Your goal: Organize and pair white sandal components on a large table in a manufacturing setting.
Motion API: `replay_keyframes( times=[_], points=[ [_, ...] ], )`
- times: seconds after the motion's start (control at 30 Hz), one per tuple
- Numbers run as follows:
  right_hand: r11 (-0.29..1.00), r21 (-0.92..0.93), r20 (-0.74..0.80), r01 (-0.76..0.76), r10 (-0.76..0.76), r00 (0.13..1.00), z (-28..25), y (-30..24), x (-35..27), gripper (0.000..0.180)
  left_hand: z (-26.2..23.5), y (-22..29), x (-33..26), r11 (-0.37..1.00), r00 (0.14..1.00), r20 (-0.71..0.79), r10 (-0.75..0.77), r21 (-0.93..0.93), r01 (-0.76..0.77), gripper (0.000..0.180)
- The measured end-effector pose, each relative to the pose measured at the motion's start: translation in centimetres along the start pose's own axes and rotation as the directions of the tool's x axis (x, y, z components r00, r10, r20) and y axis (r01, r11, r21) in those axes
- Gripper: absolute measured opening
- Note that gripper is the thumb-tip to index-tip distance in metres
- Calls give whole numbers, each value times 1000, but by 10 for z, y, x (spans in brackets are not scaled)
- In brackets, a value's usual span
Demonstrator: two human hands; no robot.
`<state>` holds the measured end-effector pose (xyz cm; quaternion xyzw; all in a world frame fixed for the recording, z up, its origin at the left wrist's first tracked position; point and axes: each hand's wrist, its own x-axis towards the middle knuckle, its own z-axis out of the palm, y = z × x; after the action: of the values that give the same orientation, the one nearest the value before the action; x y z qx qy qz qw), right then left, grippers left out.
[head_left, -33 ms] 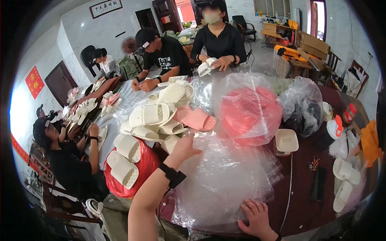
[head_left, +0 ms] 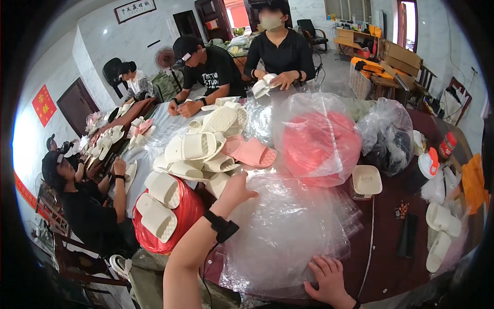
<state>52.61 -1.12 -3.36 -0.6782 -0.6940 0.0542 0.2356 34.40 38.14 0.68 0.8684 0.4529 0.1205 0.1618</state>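
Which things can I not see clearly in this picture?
- Head view: left hand fingertips, hidden behind the cream slippers.
- Right hand: wrist cut off by the lower edge.
- Dark contents of the clear bag: blurred by plastic.
- Small items on the table: too small.

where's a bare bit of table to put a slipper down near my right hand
Bare dark table shows between the clear plastic bags and the black flat object, just beyond your right hand. Left of the left hand it is crowded: white slippers piled up, a red bag below them.
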Motion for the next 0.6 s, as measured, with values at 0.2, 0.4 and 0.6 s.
replay_keyframes(
  times=[0.2,0.4,0.6],
  points=[
    [1000,15,12,-16,16,1000,-2,-1,-1,57,-8,17,-4,992,979,160,-126,32,123,52],
    [998,64,-3,2,-2,1000,-4,-4,-2,56,-15,-7,-6,995,987,127,-98,35,94,36],
    [977,213,-113,11,14,994,-5,2,-9,49,-86,2,-46,934,966,200,-160,-284,214,36]
  ],
)
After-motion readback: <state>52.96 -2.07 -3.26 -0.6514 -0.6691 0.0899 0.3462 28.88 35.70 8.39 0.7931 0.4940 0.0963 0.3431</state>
